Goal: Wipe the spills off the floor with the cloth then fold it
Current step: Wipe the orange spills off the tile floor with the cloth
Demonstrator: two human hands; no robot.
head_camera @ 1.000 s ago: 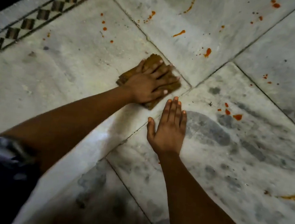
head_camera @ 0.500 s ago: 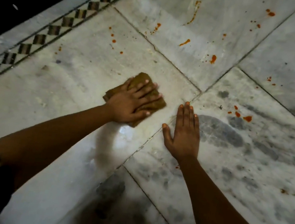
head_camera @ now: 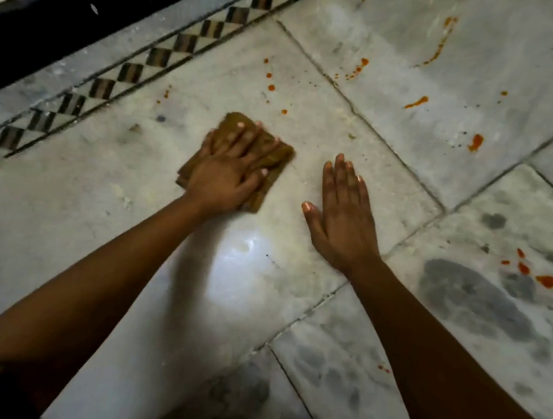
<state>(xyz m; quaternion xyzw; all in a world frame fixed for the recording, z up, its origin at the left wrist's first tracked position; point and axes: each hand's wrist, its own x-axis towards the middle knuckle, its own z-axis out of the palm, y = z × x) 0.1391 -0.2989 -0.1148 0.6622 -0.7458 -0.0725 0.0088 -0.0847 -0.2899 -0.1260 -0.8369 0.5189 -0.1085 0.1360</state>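
Observation:
A folded brown cloth (head_camera: 275,161) lies flat on the pale marble floor (head_camera: 77,221). My left hand (head_camera: 227,172) presses down on it with straight, spread fingers and covers most of it. My right hand (head_camera: 343,217) rests palm down on the floor just right of the cloth, apart from it, holding nothing. Orange-red spills dot the tiles: small drops (head_camera: 271,86) beyond the cloth, streaks and blobs (head_camera: 475,142) on the far tile, and a cluster (head_camera: 544,280) at the right.
A chequered inlay border (head_camera: 158,56) runs diagonally at the upper left, with a black skirting (head_camera: 48,21) and wall behind it. Dark grey veining (head_camera: 471,300) marks the right tiles. Grout lines cross the floor.
My left hand has slid the cloth to the left, off the tile joint and onto the left tile. My right hand has shifted left too, and the view has followed.

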